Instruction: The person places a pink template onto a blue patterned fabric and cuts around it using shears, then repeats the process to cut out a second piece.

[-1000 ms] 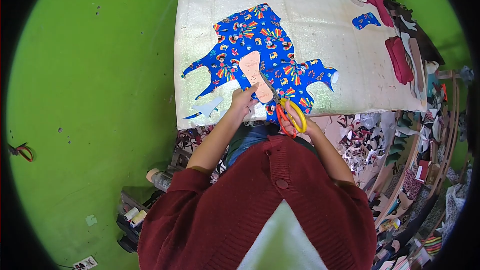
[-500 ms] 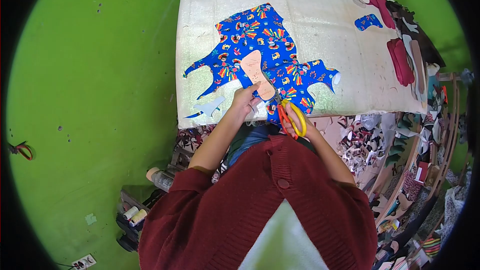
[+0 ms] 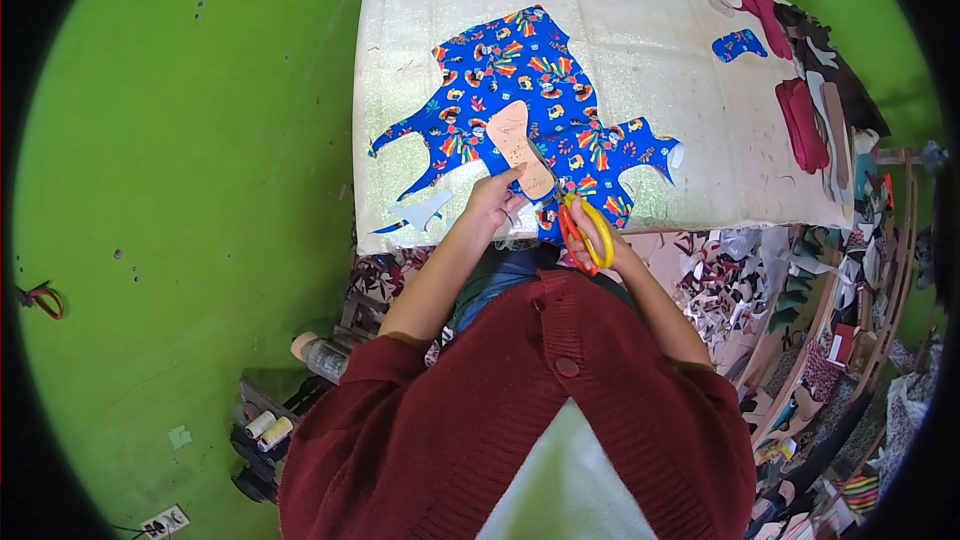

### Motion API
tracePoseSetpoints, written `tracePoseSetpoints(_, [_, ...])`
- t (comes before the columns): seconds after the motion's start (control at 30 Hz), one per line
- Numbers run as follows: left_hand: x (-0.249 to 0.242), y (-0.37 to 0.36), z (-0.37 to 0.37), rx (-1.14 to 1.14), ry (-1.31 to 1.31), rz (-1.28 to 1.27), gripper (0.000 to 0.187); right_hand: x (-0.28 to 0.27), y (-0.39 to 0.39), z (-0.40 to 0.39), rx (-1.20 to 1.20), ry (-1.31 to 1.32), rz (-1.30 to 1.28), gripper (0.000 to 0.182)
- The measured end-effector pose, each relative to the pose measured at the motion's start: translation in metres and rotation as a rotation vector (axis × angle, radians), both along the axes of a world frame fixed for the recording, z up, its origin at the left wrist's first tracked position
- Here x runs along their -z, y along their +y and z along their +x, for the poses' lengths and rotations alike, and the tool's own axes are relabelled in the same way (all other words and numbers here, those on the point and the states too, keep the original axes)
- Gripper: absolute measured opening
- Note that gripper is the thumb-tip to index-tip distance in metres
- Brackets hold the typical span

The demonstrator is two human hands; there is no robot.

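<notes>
A blue printed fabric (image 3: 545, 70) with colourful figures and irregular cut edges is spread on the table. On top of it lies a pale pink insole-shaped template (image 3: 512, 140) with handwriting on it. My left hand (image 3: 490, 197) pinches the template's lower left side together with the fabric, thumb on top. In my right hand (image 3: 592, 232) are scissors (image 3: 568, 225) with orange and yellow handles. Their blades sit along the template's lower right edge, at the fabric; the blade tips are partly hidden there.
The table (image 3: 680, 160) has a whitish, glittery cover. A small blue printed piece (image 3: 739, 45) and dark red pieces (image 3: 800, 125) lie at its right. A pale scrap (image 3: 420, 210) is left of my hand. Shelves of scraps (image 3: 720, 280) stand right; a second pair of scissors (image 3: 45, 300) hangs far left.
The scissor handles look slightly closer together than before. The template and both hands appear shifted a little to the right, along with a small shift of the whole view.
</notes>
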State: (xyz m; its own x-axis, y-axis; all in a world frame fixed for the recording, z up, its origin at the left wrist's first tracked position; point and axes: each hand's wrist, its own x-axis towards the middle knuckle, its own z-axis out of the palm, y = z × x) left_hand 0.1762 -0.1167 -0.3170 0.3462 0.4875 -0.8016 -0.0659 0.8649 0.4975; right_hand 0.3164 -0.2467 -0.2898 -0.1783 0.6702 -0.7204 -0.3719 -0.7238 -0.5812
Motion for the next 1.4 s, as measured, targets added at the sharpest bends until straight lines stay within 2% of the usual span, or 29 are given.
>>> tracePoseSetpoints(0.13, [-0.007,-0.002,0.0,-0.026,-0.008,-0.004,0.028,-0.004,-0.001,-0.006,0.049,-0.055,0.042,0.052])
tracePoseSetpoints(0.2, [-0.006,0.0,0.0,-0.002,-0.015,-0.006,0.028,0.0,0.004,-0.004,0.064,0.163,0.049,0.053])
tracePoseSetpoints(0.27, [0.0,0.001,0.001,-0.03,0.004,-0.012,0.027,0.002,0.008,-0.002,0.069,0.144,0.071,0.054])
tracePoseSetpoints(0.37, [-0.002,0.001,0.003,-0.061,0.021,-0.018,0.026,0.011,0.009,0.004,-0.058,0.051,0.092,0.054])
tracePoseSetpoints(0.47, [-0.006,0.001,0.002,-0.056,0.02,-0.016,0.026,-0.001,0.011,0.001,-0.002,-0.006,-0.04,0.057])
tracePoseSetpoints(0.77, [0.005,0.006,-0.001,-0.053,-0.037,-0.069,0.033,0.003,0.011,-0.005,0.033,-0.059,0.074,0.057])
tracePoseSetpoints(0.87, [0.003,0.005,0.001,-0.043,-0.054,-0.087,0.033,0.004,0.015,-0.002,0.018,0.021,0.048,0.057])
tracePoseSetpoints(0.93, [0.005,0.003,0.002,-0.046,-0.076,-0.101,0.032,-0.002,0.019,-0.009,0.029,-0.026,0.144,0.061])
tracePoseSetpoints(1.17, [-0.005,0.006,0.003,-0.075,-0.061,-0.131,0.032,0.001,0.022,-0.013,0.075,-0.093,0.073,0.059])
tracePoseSetpoints(1.4, [-0.015,0.004,0.006,-0.107,-0.086,-0.139,0.032,0.004,0.02,-0.021,0.1,-0.086,0.122,0.054])
